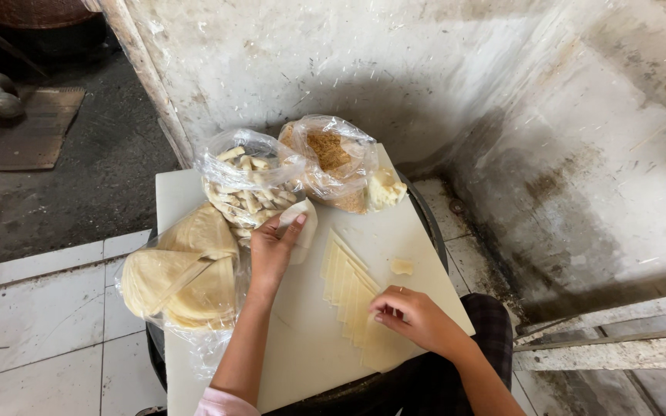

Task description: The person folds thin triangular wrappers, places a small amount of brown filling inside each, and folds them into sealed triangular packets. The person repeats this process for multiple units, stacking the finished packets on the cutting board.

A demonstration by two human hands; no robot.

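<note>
My left hand (273, 248) rests on the white board (310, 347), its fingertips touching a small pale dough piece (303, 218) beside a clear bag of finger-shaped pastries (248, 187). My right hand (414, 315) lies on a fanned row of thin pale dough strips (351, 289), fingers curled and pinching at one strip. A little scrap of dough (402, 266) sits alone on the board to the right of the strips.
A plastic bag of round flat dough sheets (186, 270) overhangs the board's left side. A second clear bag holds brown crumbly filling (331, 158), with a pale dough lump (386, 189) beside it. A stained wall (441, 69) rises behind; tiled floor (32, 323) lies left.
</note>
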